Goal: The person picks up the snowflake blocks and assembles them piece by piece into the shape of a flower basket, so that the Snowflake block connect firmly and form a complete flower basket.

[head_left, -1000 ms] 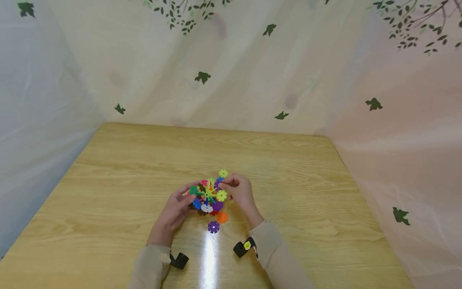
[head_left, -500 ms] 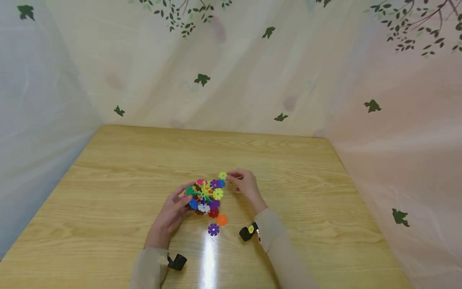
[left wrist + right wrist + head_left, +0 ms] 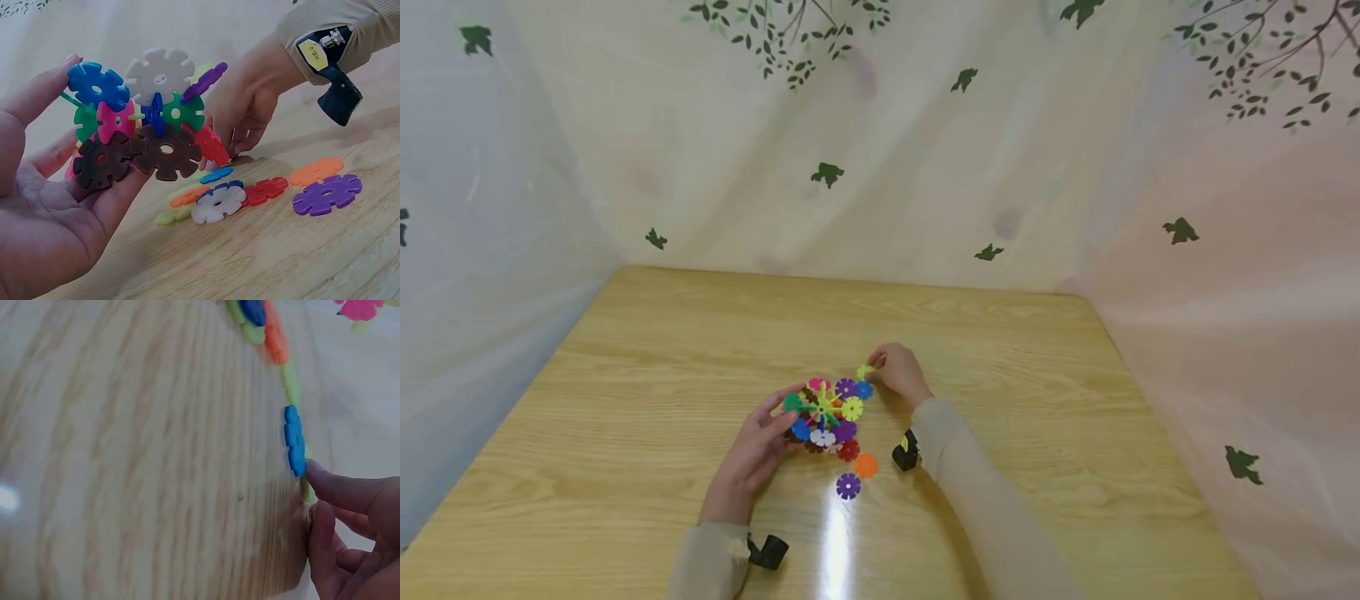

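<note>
A cluster of interlocking snowflake discs (image 3: 165, 153) in many colors is held up in my left hand (image 3: 758, 446), fingers beneath it and thumb at its side. Brown, white, blue, green and pink discs show in it in the left wrist view. Beyond the cluster, my right hand (image 3: 898, 371) is down at the table with thumb and fingertips pinching a yellow-green snowflake disc (image 3: 865, 372), which stands tilted. Right beside those fingertips lies a loose blue disc (image 3: 295, 440).
Under and beside the cluster, several loose discs lie on the wooden table (image 3: 700, 333): a white disc (image 3: 219, 205), a red disc (image 3: 265, 191), an orange disc (image 3: 866, 465) and a purple disc (image 3: 848, 486). A pale curtain (image 3: 737, 183) stands behind the table's far edge.
My right hand has left the cluster's right side and moved away to the yellow-green disc, which now tilts up between its fingers. The left hand keeps holding the cluster, shifted slightly left.
</note>
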Demonstrator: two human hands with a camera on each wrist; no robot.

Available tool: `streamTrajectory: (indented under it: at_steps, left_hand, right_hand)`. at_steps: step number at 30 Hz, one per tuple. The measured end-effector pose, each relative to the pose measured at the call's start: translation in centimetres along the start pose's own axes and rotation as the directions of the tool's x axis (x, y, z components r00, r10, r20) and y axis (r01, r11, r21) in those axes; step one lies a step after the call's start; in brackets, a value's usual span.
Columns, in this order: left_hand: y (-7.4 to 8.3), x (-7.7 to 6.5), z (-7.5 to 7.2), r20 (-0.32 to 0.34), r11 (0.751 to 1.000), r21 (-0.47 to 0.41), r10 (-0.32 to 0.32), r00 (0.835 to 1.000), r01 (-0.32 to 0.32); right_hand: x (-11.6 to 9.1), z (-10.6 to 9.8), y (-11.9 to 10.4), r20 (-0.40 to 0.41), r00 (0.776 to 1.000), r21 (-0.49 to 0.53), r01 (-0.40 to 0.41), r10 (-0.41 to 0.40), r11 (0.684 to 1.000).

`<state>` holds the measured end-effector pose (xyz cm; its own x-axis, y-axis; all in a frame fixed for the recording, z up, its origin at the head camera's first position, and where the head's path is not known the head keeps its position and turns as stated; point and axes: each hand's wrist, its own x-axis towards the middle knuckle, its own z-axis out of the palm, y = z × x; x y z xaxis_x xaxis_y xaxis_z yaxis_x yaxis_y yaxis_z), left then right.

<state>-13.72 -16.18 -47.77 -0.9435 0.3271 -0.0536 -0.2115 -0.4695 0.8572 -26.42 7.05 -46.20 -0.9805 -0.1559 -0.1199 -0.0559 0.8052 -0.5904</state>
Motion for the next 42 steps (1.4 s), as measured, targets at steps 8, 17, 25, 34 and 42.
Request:
streamTrajectory:
  at_steps: [8,17,25,34,42]
  left_hand:
    - [0.0,0.0,0.0,0.002,0.998,0.027,-0.054,0.999,0.054]
    - [-0.2,0.1,0.1,0.151,0.998,0.03,-0.066,0.986,0.062]
    - [-0.8,0.2,0.2,0.204,0.998,0.032,-0.067,0.977,0.062]
    - [-0.9,0.1,0.1,0.227,0.998,0.013,-0.067,0.972,0.066]
    - [-1.0,0.3,0.2,0.243,0.997,0.049,-0.071,0.967,0.061]
  right_hand:
    - [-1.2,-0.3,0.0,-0.026,0.996,0.337,-0.068,0.082,0.939]
    - [-5.1,-1.3,-1.3,0.048,0.998,0.57,0.001,-0.034,0.822]
    - [-6.9,-1.8,-1.8,0.058,0.983,0.513,0.119,-0.172,0.85]
    - [-8.3,-2.5,-2.5,0.02,0.963,0.405,0.237,-0.268,0.883]
    - [-8.6,-2.8,-2.3,0.006,0.961,0.378,0.255,-0.278,0.89]
